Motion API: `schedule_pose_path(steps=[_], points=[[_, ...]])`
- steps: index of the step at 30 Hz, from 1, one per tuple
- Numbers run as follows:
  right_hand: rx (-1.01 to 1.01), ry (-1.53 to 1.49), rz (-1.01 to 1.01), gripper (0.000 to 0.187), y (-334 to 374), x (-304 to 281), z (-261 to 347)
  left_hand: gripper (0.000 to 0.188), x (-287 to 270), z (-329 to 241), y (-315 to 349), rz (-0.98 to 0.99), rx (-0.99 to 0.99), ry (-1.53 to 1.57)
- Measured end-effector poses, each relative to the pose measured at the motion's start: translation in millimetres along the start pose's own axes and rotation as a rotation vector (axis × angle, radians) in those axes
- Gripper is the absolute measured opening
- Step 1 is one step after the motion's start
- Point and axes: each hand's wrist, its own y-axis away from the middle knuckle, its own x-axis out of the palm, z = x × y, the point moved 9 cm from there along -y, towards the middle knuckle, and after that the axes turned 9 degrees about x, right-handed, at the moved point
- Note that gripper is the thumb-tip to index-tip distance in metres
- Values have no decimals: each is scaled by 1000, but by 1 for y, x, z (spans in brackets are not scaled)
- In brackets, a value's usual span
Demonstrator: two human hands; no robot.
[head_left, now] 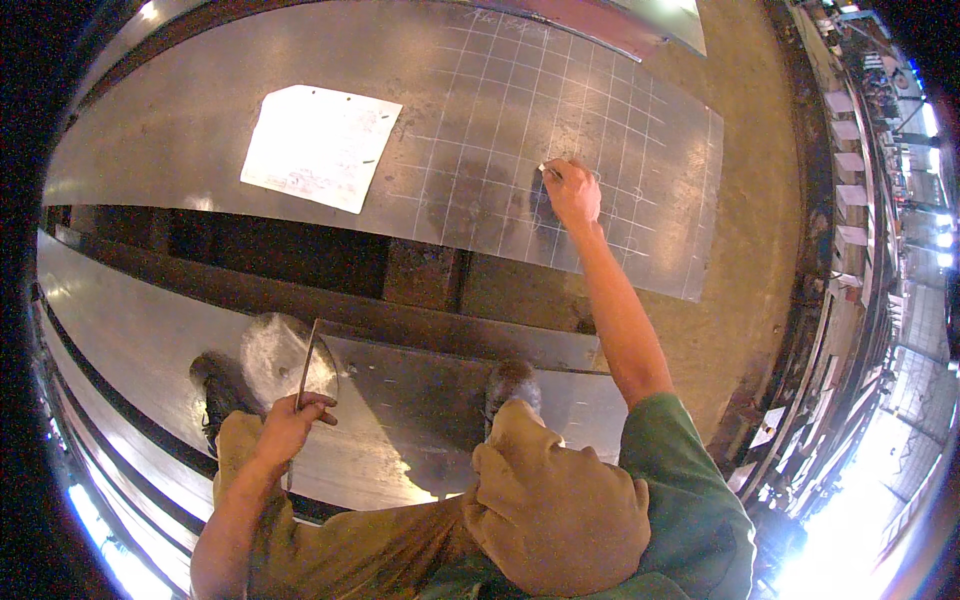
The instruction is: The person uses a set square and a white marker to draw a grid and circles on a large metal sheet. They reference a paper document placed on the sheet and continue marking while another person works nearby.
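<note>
My right hand is stretched forward over a grey steel plate, its fingers pinched on a short white piece of chalk. The chalk tip is at or just above the surface; I cannot tell whether it touches. Pale lines cross the plate's right half in a grid, with small circled marks near my hand. Low on the left, my left hand is closed around a thin, straight metal strip, seen nearly edge-on. A short piece sticks out sideways at the grip, so it looks like a steel square.
A white paper sheet with faint drawing lies on the plate, left of the grid. Between this plate and a nearer one runs a dark gap. My boots stand on the nearer plate. Brown floor lies to the right.
</note>
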Motion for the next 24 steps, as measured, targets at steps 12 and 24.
schedule_pose_path(steps=[12,24], points=[[20,106,-96,21,-17,-1,-7,24,2,-17,3,10,9,1],[92,-186,-85,17,-18,-4,26,24,-4,-3,5,-16,40,-25]])
